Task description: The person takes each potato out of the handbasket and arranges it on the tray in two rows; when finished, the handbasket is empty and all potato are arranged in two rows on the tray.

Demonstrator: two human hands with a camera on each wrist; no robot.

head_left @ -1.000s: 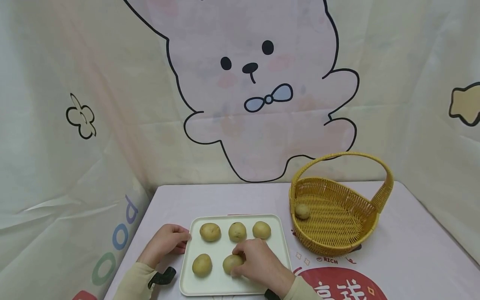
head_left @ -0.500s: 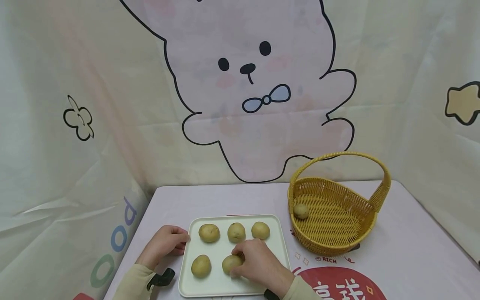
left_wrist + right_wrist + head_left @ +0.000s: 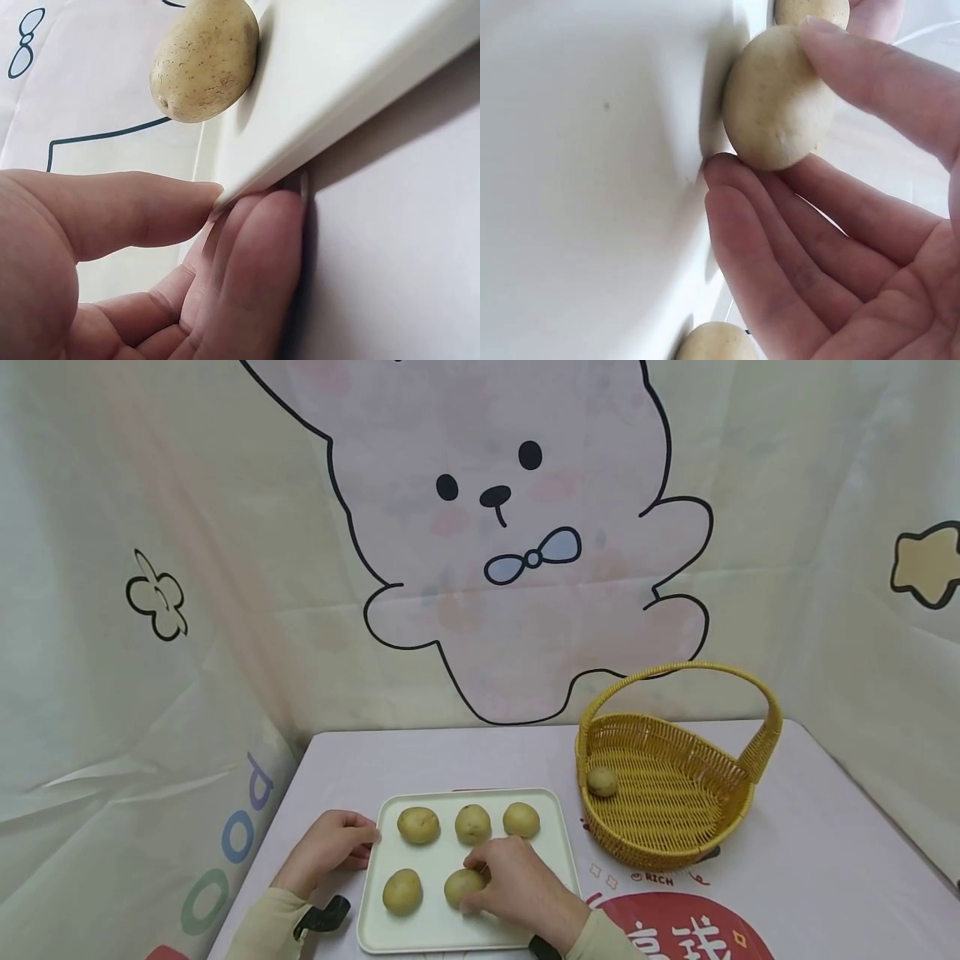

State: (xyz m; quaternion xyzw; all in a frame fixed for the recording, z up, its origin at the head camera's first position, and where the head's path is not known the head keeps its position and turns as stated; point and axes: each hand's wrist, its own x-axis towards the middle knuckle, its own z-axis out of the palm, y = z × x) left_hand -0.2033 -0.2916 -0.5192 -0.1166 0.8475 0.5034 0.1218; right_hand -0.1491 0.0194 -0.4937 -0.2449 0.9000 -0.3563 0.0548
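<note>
A white rectangular tray (image 3: pixel 435 935) carries several potatoes. Three lie along its back, among them a left one (image 3: pixel 418 826), a middle one (image 3: pixel 473 824) and a right one (image 3: pixel 521 820). Another potato (image 3: pixel 402 892) sits at the front left. My right hand (image 3: pixel 525 889) pinches the front middle potato (image 3: pixel 461 888) between thumb and fingers, low at the tray's surface; in the right wrist view this potato (image 3: pixel 776 101) shows fully. With my left hand (image 3: pixel 330 850) I grip the tray's left edge, thumb at the rim (image 3: pixel 247 184) and fingers curled beneath.
A yellow woven basket (image 3: pixel 667 852) with a tall arched handle stands at the back right of the table, one potato (image 3: pixel 602 782) at its left inside. Table cloth (image 3: pixel 442 756) with red print (image 3: pixel 678 914) surrounds the tray. A printed fabric wall (image 3: pixel 525 635) rises behind.
The head view has shifted very slightly. Both hands keep their grips, and the potatoes, tray and basket stay where they were.
</note>
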